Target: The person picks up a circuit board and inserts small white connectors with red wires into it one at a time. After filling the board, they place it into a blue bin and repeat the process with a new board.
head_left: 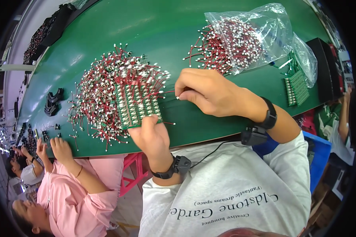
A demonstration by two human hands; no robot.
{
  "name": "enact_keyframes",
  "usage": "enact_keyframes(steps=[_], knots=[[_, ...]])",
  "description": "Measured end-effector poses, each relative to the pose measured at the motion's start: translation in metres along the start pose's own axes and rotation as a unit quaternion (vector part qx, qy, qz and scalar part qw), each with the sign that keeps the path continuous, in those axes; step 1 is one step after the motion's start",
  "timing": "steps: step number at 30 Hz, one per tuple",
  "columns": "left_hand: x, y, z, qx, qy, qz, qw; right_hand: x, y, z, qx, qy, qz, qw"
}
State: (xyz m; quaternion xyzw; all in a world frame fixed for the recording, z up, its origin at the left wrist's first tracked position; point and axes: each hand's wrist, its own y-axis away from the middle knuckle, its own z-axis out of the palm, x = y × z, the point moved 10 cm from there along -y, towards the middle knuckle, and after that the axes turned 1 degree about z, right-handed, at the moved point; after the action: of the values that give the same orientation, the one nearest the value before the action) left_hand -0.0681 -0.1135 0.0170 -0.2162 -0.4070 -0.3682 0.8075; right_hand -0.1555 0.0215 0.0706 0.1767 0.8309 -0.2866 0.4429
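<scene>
My left hand [150,138] grips the lower edge of a green circuit board panel [139,111], thumb on top. The panel is divided into rows of small boards with pale parts, and red wires lie over its far portion. To its right, my right hand [213,94] pinches a thin red cable [169,92] with small white connectors; the cable reaches left to the panel. Whether its far end is joined to the panel, I cannot tell. Behind and left of the panel spreads a large heap of red cables with white connectors [93,96], partly hidden by it.
A clear plastic bag [267,39] holds more red cables at the far right. Further boards [296,89] lie near a black box [319,71]. Black plastic parts [53,102] rest at the left. A co-worker in pink [81,185] sits left; a blue crate [319,158] stands right.
</scene>
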Motion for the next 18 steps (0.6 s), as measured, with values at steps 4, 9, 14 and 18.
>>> enact_keyframes(steps=[4, 9, 14, 18], knots=[[-0.011, 0.007, 0.013, -0.02, -0.002, -0.037, 0.999, -0.024, 0.001, -0.005, 0.024, -0.025, -0.043, 0.998], [-0.03, 0.015, 0.024, -0.043, -0.03, -0.052, 0.997, -0.033, 0.005, -0.006, 0.047, -0.017, -0.063, 0.997], [-0.036, 0.025, 0.057, -0.112, -0.036, -0.031, 0.993, -0.033, 0.011, -0.016, 0.123, 0.022, -0.082, 0.989], [-0.035, 0.028, 0.065, -0.124, -0.089, 0.002, 0.988, -0.03, 0.013, -0.023, 0.154, 0.035, -0.073, 0.985]])
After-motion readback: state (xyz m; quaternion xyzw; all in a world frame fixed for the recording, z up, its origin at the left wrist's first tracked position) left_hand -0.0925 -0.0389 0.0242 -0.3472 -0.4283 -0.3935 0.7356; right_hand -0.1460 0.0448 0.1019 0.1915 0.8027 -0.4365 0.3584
